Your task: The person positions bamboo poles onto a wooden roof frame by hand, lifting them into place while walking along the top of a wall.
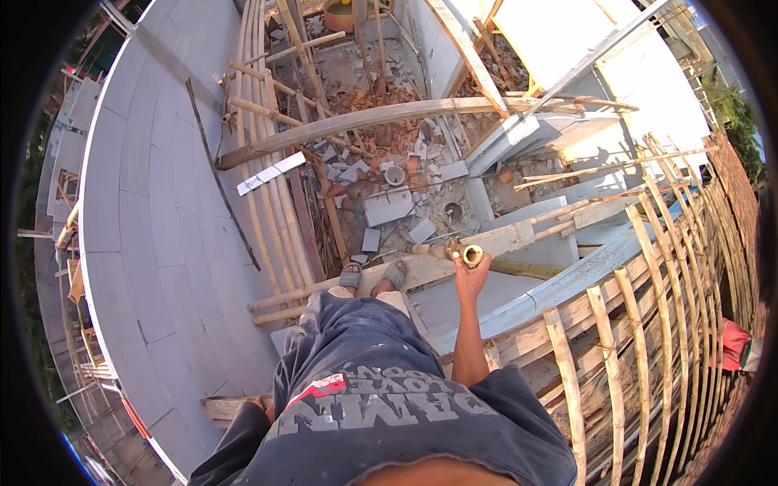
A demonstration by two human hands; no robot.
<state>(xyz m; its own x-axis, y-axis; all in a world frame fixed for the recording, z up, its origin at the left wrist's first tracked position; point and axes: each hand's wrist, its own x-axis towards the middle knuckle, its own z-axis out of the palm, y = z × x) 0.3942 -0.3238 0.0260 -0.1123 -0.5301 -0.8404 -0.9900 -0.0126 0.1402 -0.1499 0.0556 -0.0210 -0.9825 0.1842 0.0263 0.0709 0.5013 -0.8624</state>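
Note:
My right hand is closed around the upper end of a bamboo pole, its hollow cut end facing up at me. Most of the pole is foreshortened, and I cannot tell where it ends below. Only a bit of my left arm shows beside the dark shirt, near a short wooden board; the left hand itself is hidden. My sandalled feet stand on a wooden plank high above the rubble floor.
A grey block wall rises on the left, with bamboo poles along it. A long timber beam crosses ahead. Below lie broken blocks, brick rubble and a bucket. Bamboo roof lattice slopes on the right.

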